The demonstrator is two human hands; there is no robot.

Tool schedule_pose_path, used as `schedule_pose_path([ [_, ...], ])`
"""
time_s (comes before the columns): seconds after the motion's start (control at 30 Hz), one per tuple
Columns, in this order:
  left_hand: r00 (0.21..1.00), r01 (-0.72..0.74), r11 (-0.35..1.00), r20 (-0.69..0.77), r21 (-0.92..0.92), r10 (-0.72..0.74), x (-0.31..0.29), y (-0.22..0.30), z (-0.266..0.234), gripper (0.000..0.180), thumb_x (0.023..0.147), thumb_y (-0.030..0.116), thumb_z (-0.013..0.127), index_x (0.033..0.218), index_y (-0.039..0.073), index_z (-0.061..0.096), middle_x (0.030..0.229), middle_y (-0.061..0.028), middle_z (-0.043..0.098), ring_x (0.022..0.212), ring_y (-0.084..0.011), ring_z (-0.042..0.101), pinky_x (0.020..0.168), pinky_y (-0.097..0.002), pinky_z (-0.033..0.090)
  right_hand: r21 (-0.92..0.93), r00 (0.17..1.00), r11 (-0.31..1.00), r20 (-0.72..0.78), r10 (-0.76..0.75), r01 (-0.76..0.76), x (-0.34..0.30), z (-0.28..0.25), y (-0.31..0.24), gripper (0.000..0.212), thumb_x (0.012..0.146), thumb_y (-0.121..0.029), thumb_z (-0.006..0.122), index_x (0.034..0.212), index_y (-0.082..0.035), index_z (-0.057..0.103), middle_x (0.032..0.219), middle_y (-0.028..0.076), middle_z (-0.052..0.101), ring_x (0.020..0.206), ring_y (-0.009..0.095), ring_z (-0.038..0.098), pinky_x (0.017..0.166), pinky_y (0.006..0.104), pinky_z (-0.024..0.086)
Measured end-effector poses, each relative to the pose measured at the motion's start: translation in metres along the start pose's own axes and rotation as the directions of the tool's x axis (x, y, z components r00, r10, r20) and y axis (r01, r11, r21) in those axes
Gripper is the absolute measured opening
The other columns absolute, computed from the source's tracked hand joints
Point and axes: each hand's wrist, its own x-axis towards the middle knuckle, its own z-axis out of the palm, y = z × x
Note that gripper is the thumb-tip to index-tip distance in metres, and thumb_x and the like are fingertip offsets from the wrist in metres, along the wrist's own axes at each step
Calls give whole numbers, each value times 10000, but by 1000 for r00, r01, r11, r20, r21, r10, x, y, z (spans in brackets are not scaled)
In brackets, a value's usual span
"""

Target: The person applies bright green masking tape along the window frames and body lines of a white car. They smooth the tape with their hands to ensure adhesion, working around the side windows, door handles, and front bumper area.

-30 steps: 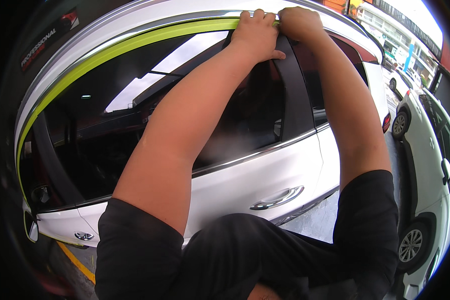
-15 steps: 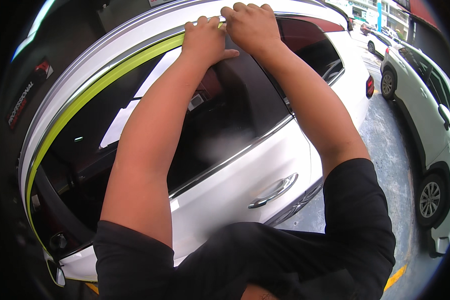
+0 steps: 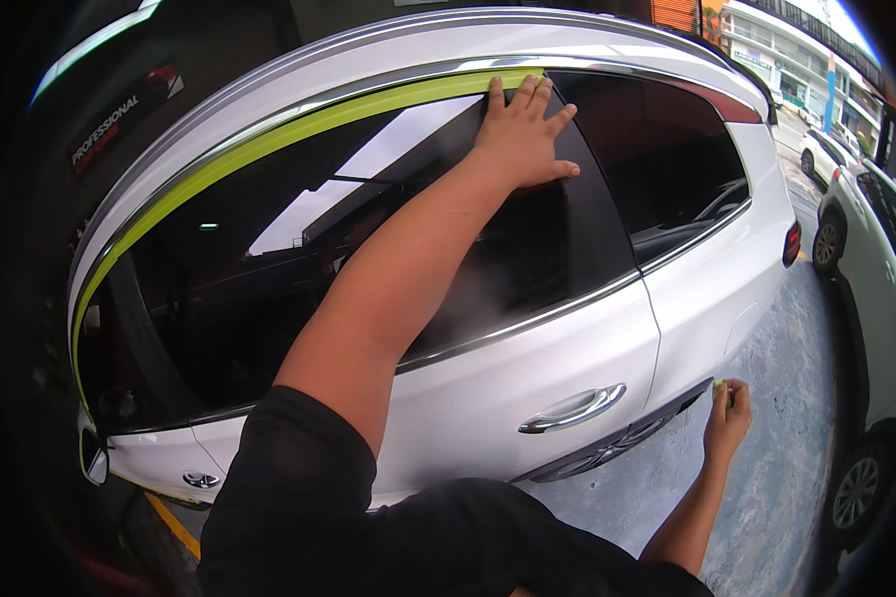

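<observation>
Yellow-green masking tape (image 3: 418,92) runs in a long curve along the top of the side windows of a white car (image 3: 498,423), just under the chrome trim. My left hand (image 3: 521,139) lies with fingers spread at the tape's rear end, fingertips on the strip, the palm over the dark window pillar. Low on the right, away from the car's upper side, my right hand (image 3: 732,416) pinches a small yellow-green scrap of tape (image 3: 719,385), mostly hidden by the fingers.
A chrome door handle (image 3: 572,408) juts out below the window. The side mirror (image 3: 94,456) stands out at the far left. Another white vehicle (image 3: 884,264) is parked to the right across the grey floor (image 3: 767,398), and a yellow line (image 3: 174,525) marks the floor at lower left.
My right hand has left the window's top edge and dropped to the lower right with a scrap of tape. My left hand stays at the tape's end, fingers now spread.
</observation>
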Motion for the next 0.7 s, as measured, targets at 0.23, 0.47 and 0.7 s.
schedule_pose_path([
  [0.23,959,202,858,-84,-473,-272,-15,-21,-29,958,964,798,547,1715,240,343,1751,-230,296,1632,-401,260,1294,-679,133,21,955,976,213,207,-216,-250,62,161,206,1010,-199,654,967,1,633,901,143,664,823,282,611,805,438,525],
  [0.47,930,-344,436,-236,-832,283,-282,-8,-82,793,915,535,810,1579,164,584,1471,-166,622,1411,-338,543,1206,-513,351,-412,449,907,830,332,90,-382,62,140,318,984,-311,725,1114,-21,701,1123,238,760,1054,406,735,907,479,557],
  [0.7,889,395,269,440,-878,130,-615,-14,-85,639,971,397,779,1548,180,611,1320,-135,703,1234,-324,652,1126,-456,450,-305,96,921,952,290,244,-423,79,253,653,886,-405,813,1410,-44,668,1229,269,750,1194,429,706,1003,463,563],
])
